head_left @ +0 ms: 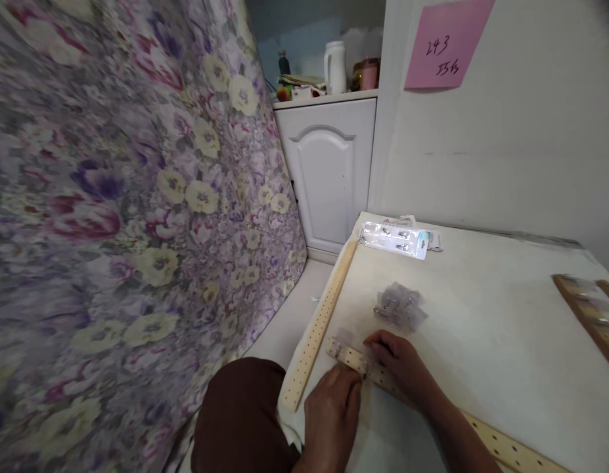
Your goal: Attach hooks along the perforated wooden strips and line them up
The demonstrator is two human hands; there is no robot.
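Observation:
A pale wooden strip with drilled holes [504, 441] runs slantwise across the white-covered table, passing beneath my right forearm. Small clear plastic pieces [342, 337] sit on its far left end. My left hand [332, 410] is closed against the near edge of this strip, fingers curled round it. Over the strip, my right hand [399, 360] is pinched near another clear piece; what lies between its fingertips is too small to make out. Just beyond is a pile of translucent plastic pieces [401, 307] with metal bits.
A second holed wooden strip [316, 332] lies along the table's left edge. Clear packaging with metal hooks [393, 239] lies at the back. Brown strips with clear pieces [585, 318] are at the far right. A floral curtain [136, 197] hangs left; a white cabinet [328, 171] stands behind.

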